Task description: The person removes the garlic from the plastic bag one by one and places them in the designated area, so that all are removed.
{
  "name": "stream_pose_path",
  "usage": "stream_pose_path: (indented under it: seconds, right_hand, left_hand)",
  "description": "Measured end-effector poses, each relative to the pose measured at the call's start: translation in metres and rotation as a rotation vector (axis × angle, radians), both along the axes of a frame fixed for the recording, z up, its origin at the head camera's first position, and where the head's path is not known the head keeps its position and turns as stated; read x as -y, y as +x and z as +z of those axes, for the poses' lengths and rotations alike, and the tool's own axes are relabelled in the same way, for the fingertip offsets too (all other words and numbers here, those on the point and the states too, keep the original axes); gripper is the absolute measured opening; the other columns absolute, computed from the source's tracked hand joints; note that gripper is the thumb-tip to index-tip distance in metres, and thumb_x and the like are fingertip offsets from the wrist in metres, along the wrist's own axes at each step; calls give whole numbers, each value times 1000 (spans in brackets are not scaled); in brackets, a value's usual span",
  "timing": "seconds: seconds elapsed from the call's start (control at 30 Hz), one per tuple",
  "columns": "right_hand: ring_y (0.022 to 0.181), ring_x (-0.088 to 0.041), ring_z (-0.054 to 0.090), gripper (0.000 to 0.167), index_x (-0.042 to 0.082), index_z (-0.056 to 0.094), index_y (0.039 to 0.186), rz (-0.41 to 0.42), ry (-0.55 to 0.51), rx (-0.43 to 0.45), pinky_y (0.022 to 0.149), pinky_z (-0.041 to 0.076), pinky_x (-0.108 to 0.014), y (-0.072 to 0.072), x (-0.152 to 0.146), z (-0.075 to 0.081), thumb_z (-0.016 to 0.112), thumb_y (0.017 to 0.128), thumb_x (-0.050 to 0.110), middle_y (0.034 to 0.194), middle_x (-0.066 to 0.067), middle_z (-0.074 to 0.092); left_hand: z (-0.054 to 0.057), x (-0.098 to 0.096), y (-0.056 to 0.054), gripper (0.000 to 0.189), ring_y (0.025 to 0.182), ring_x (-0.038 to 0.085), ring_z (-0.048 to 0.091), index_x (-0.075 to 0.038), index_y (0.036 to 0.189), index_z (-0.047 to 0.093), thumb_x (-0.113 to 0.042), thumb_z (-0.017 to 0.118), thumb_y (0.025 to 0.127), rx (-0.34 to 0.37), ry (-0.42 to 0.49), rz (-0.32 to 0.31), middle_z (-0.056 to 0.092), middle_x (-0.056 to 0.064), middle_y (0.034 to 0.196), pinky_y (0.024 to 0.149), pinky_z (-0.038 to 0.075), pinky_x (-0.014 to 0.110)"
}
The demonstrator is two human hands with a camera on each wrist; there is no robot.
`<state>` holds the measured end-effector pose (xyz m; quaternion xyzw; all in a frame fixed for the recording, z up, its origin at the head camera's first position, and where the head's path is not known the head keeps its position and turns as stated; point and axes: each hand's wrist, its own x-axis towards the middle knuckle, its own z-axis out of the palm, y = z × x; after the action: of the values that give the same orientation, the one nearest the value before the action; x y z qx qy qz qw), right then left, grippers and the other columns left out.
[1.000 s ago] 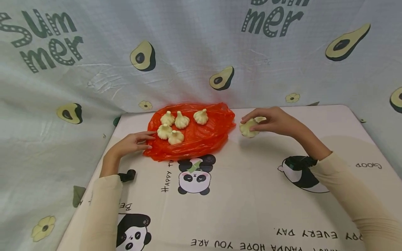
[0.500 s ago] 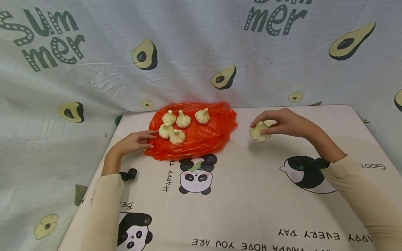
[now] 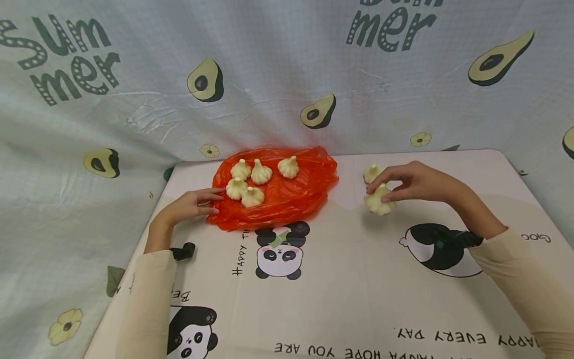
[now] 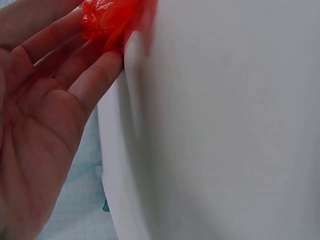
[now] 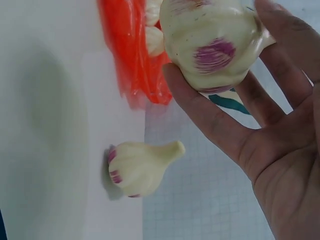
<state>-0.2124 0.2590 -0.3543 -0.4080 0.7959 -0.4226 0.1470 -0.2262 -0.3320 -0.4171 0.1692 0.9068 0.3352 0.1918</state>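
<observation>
My right hand (image 3: 414, 183) pinches a garlic bulb (image 3: 379, 200) above the table, right of the red plastic bag (image 3: 296, 192). In the right wrist view the held bulb (image 5: 212, 42) shows purple streaks. A second garlic bulb (image 3: 371, 173) lies on the table just behind the hand. Several more garlic bulbs (image 3: 261, 172) sit on the bag, mostly toward its left side. My left hand (image 3: 185, 206) holds the bag's left edge, the red film (image 4: 107, 20) lying between thumb and fingers in the left wrist view; part of that contact is hidden.
A pale cloth with panda drawings and lettering covers the table (image 3: 332, 279). Behind and at the left hangs a curtain (image 3: 264, 65) with avocado prints, close to the table's edges. A dark camera strap (image 3: 183, 251) is on the left wrist.
My right hand has moved right and toward me with its garlic bulb, uncovering more of the bulb on the table. The left hand and the bag look unchanged.
</observation>
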Motion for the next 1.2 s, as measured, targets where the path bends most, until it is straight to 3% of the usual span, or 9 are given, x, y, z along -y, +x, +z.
stream_pose_path:
  seconds: [0.17, 0.33, 0.53, 0.67, 0.97, 1.2]
  right_hand:
    - [98, -4, 63, 31, 15, 74, 119, -14, -8, -95, 61, 46, -25, 3, -8, 0, 72, 92, 0, 116, 2, 75]
    - [93, -5, 63, 33, 15, 75, 119, -57, -24, -103, 60, 46, -25, 4, -18, 0, 74, 90, -1, 118, 1, 74]
    - [113, 2, 64, 32, 13, 76, 116, -150, -7, -140, 71, 51, -18, 5, -30, -1, 74, 88, -3, 118, 1, 75]
    - [113, 4, 63, 30, 14, 77, 115, -207, 16, -153, 74, 51, -16, 7, -37, -2, 73, 90, -2, 119, 5, 74]
    - [114, 5, 63, 34, 10, 76, 112, -242, -42, -239, 71, 50, -14, -1, -55, -11, 72, 86, -12, 118, 8, 74]
    - [118, 8, 59, 27, 10, 76, 114, -355, -10, -219, 83, 47, -7, -4, -59, -20, 70, 92, -5, 119, 6, 74]
  left_hand:
    - [0, 0, 1, 41, 146, 43, 32, 2, 134, 63, -13, 68, 97, -6, 2, -5, 42, 19, 157, 116, 32, 61]
    - [-1, 0, 1, 41, 146, 43, 32, 2, 135, 63, -13, 68, 97, -10, -2, -7, 41, 19, 158, 116, 31, 62]
    - [-1, 0, 1, 41, 146, 43, 32, 2, 135, 63, -14, 68, 97, -9, -13, -2, 42, 19, 157, 116, 31, 62]
    - [-2, 0, 0, 42, 146, 43, 33, 2, 135, 62, -13, 67, 97, -4, -19, 4, 42, 19, 158, 116, 32, 62]
    - [-2, 0, 1, 41, 146, 43, 33, 1, 135, 63, -15, 68, 97, -7, -23, 7, 43, 19, 157, 116, 31, 61]
    - [-1, 0, 0, 41, 146, 43, 33, 1, 135, 63, -16, 67, 98, -9, -23, 2, 42, 19, 157, 117, 29, 62]
